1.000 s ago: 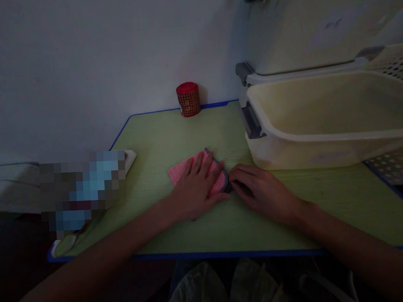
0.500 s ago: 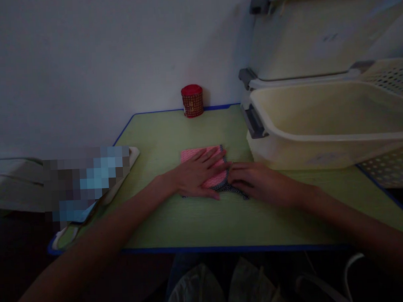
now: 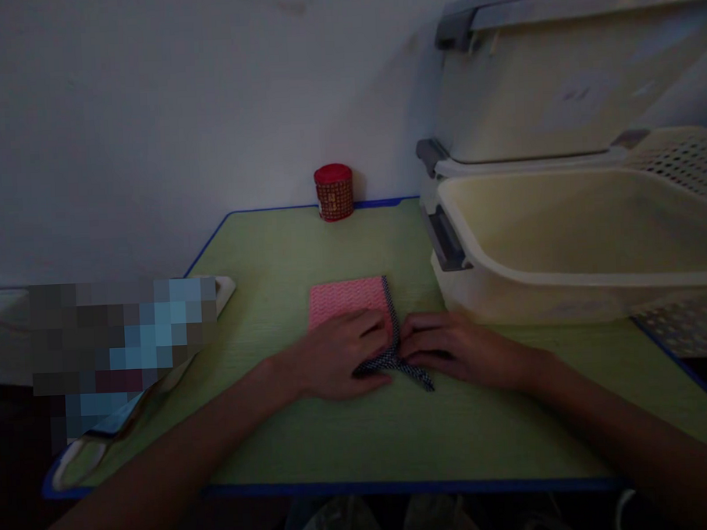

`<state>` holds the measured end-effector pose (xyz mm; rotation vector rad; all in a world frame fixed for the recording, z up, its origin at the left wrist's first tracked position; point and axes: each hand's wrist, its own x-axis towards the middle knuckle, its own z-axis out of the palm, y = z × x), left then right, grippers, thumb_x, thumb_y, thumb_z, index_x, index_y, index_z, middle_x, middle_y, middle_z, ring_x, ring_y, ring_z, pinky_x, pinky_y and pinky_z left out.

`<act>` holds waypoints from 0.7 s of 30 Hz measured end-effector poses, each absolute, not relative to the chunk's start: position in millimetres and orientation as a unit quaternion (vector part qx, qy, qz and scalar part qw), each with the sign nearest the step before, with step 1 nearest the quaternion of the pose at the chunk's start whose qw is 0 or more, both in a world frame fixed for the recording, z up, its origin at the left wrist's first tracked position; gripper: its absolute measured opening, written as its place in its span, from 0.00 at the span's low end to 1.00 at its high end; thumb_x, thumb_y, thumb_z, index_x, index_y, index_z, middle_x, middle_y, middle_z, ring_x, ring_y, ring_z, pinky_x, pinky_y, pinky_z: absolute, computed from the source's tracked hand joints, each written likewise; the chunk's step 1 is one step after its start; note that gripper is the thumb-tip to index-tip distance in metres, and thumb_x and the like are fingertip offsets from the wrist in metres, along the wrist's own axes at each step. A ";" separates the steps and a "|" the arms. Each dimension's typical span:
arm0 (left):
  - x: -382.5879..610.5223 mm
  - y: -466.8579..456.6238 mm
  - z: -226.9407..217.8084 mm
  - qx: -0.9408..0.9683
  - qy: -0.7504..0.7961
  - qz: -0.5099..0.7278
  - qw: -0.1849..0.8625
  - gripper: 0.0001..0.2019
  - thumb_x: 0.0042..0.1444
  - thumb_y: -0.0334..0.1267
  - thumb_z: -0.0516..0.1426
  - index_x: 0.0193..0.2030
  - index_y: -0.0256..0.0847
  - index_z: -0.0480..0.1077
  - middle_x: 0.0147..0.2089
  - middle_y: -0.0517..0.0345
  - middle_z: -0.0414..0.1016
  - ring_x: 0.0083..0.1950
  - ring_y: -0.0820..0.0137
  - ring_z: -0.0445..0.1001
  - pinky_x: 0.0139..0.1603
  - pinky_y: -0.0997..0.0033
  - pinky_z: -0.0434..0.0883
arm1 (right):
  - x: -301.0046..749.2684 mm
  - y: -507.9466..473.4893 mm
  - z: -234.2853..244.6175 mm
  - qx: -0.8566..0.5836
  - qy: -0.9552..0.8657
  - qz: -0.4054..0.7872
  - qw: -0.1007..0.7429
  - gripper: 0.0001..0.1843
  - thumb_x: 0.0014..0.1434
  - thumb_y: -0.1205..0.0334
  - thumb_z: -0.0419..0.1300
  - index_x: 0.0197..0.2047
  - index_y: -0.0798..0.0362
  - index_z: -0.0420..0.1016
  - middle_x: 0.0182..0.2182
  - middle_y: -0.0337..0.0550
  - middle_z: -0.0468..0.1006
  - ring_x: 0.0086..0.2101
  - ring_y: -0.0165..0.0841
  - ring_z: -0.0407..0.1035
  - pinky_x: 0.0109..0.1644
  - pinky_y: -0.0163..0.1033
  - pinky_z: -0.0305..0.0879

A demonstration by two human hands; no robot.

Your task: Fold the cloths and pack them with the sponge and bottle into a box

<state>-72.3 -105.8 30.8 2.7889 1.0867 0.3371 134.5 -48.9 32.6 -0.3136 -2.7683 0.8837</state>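
Note:
A folded pink textured cloth (image 3: 346, 296) with dark checked trim lies on the green tabletop. Across its lower part rests my left hand (image 3: 339, 355), palm down, fingers bent over the cloth and thumb stretched out apart from them near the table. My right hand (image 3: 444, 343) is at the right edge of the cloth, its bent fingers closed on the trim; the fingertips are partly hidden. Below the hands a loose strip of the trim (image 3: 418, 375) sticks out to the lower right.
A red-lidded round tin (image 3: 335, 194) stands at the back of the green table (image 3: 271, 253), near the wall. On the right is a large cream bin (image 3: 531, 300) with its lid (image 3: 527, 101) raised. A partly pixelated flat object (image 3: 158, 344) lies at the left edge.
My left hand has slid down the cloth and its fingers have bent, baring more of the pink top. The right hand stays by the trim. The whole view has tilted slightly upward.

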 end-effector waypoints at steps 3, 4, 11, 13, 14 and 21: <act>-72.9 -105.8 29.1 0.920 0.364 0.125 0.076 0.10 0.56 0.41 0.52 0.36 0.34 0.66 0.38 0.48 0.68 0.39 0.64 0.68 0.39 0.66 0.70 | 134.5 -48.3 32.8 -0.106 -0.942 0.297 0.109 0.10 0.60 0.68 0.53 0.39 0.56 0.76 0.34 0.43 0.72 0.36 0.28 0.67 0.42 0.33 0.65; -73.7 -105.8 28.5 0.919 0.364 0.128 0.076 0.10 0.57 0.40 0.51 0.36 0.34 0.66 0.38 0.48 0.68 0.39 0.65 0.68 0.39 0.66 0.70 | 134.6 -48.2 32.8 -0.107 -0.943 0.297 0.108 0.10 0.60 0.68 0.53 0.40 0.55 0.76 0.34 0.43 0.72 0.36 0.28 0.67 0.42 0.32 0.65; -74.9 -109.9 27.6 0.918 0.366 0.148 0.042 0.11 0.59 0.35 0.46 0.35 0.34 0.67 0.37 0.48 0.71 0.37 0.65 0.69 0.38 0.66 0.70 | 136.3 -48.8 32.2 -0.110 -0.940 0.305 0.103 0.12 0.60 0.68 0.53 0.45 0.54 0.75 0.35 0.43 0.72 0.36 0.28 0.68 0.42 0.33 0.65; -73.5 -111.1 28.0 0.915 0.372 0.155 0.035 0.11 0.59 0.34 0.45 0.35 0.34 0.67 0.36 0.48 0.72 0.36 0.66 0.70 0.37 0.66 0.70 | 136.4 -48.8 32.5 -0.106 -0.940 0.309 0.101 0.13 0.59 0.69 0.54 0.46 0.54 0.75 0.36 0.43 0.73 0.37 0.28 0.68 0.43 0.33 0.65; -72.9 -111.4 28.2 0.911 0.378 0.158 0.040 0.11 0.59 0.33 0.45 0.35 0.34 0.67 0.35 0.49 0.72 0.36 0.66 0.70 0.36 0.66 0.70 | 136.3 -48.7 32.6 -0.104 -0.939 0.312 0.100 0.14 0.58 0.71 0.54 0.46 0.54 0.74 0.37 0.43 0.73 0.38 0.28 0.68 0.44 0.33 0.65; -74.5 -108.2 28.0 0.860 0.440 0.209 0.152 0.07 0.56 0.33 0.48 0.33 0.35 0.65 0.31 0.54 0.71 0.33 0.69 0.69 0.34 0.70 0.68 | 133.0 -48.8 29.4 -0.090 -0.938 0.314 0.117 0.20 0.56 0.76 0.52 0.50 0.53 0.71 0.38 0.44 0.72 0.40 0.29 0.67 0.45 0.34 0.64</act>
